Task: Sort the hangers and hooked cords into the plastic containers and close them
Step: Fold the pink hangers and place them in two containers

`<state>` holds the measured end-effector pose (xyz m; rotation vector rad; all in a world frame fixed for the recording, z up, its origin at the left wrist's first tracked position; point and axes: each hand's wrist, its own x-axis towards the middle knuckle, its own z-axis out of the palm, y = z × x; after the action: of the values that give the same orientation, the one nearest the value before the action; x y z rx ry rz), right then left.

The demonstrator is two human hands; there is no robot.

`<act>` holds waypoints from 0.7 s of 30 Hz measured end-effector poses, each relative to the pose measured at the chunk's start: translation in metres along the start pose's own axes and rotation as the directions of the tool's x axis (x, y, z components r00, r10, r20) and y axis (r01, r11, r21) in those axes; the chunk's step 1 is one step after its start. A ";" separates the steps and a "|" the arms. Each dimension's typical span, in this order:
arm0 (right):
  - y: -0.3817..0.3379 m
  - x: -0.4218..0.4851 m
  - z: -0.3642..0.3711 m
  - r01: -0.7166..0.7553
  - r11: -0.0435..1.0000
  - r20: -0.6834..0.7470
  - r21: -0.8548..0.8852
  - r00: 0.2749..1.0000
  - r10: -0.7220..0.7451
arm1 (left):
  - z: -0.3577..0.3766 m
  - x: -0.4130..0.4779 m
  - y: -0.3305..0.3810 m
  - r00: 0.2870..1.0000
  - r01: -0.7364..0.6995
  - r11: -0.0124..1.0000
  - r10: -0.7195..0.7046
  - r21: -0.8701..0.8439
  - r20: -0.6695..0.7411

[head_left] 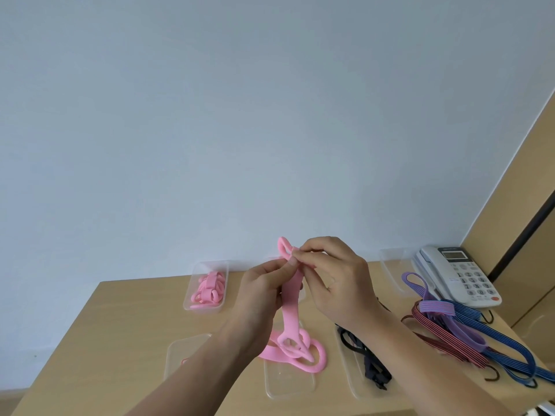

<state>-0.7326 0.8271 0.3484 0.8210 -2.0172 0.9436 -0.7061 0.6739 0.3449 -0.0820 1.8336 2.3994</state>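
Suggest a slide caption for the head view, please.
Left hand and right hand pinch a pink hanger above the table; pink-filled container behind, striped hooked cords at right.

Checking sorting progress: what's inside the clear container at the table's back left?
A pile of pink hangers fills the open container. They overlap, so their count and anything beneath them cannot be seen.

Both hands (pixel 303 283) pinch a pink hanger (pixel 292 298), apparently upright, above the table (pixel 120 325).
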 end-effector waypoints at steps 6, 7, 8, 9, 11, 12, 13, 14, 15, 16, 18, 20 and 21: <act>-0.005 -0.002 -0.006 -0.105 0.994 -0.026 0.035 0.994 0.106 | 0.000 -0.002 -0.003 0.999 -0.020 0.998 0.018 0.059 0.032; -0.006 -0.002 -0.008 -0.129 0.991 -0.019 0.033 0.991 0.130 | 0.000 -0.002 -0.003 0.999 -0.023 0.997 0.021 0.068 0.041; -0.007 -0.002 -0.009 -0.152 0.988 -0.004 0.036 0.988 0.152 | -0.001 -0.002 -0.004 0.999 -0.025 0.997 0.021 0.071 0.047; -0.007 -0.002 -0.011 -0.176 0.983 0.022 0.045 0.984 0.175 | -0.002 -0.002 -0.005 0.999 -0.025 0.997 0.021 0.067 0.050; -0.007 0.000 -0.015 -0.242 0.968 0.104 0.070 0.967 0.235 | -0.003 -0.002 -0.006 0.999 -0.028 0.998 0.025 0.053 0.044; -0.006 0.002 -0.016 -0.276 0.958 0.147 0.071 0.953 0.264 | -0.004 -0.002 -0.007 0.999 -0.034 0.998 0.031 0.058 0.041; -0.005 0.003 -0.018 -0.306 0.950 0.191 0.062 0.938 0.289 | -0.005 -0.001 -0.007 0.998 -0.043 0.997 0.041 0.069 0.041; -0.003 0.005 -0.018 -0.333 0.941 0.240 0.053 0.919 0.312 | -0.006 -0.001 -0.007 0.998 -0.054 0.995 0.050 0.080 0.049; -0.003 0.006 -0.019 -0.359 0.932 0.292 0.053 0.898 0.329 | -0.006 -0.001 -0.007 0.996 -0.064 0.994 0.059 0.090 0.061; -0.002 0.007 -0.020 -0.378 0.924 0.336 0.062 0.879 0.337 | -0.005 -0.002 -0.007 0.995 -0.073 0.992 0.066 0.099 0.079; -0.003 0.007 -0.020 -0.381 0.922 0.370 0.061 0.867 0.334 | -0.004 -0.003 -0.007 0.992 -0.079 0.992 0.069 0.099 0.107; -0.003 0.007 -0.021 -0.374 0.927 0.371 0.036 0.866 0.335 | -0.004 -0.004 -0.010 0.993 -0.076 0.992 0.067 0.104 0.094; -0.003 0.008 -0.021 -0.377 0.926 0.374 0.028 0.863 0.340 | -0.004 -0.004 -0.011 0.995 -0.074 0.991 0.066 0.109 0.078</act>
<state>-0.7267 0.8411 0.3651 0.7238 -2.5250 1.1767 -0.7013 0.6728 0.3335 0.0815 1.9632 2.3052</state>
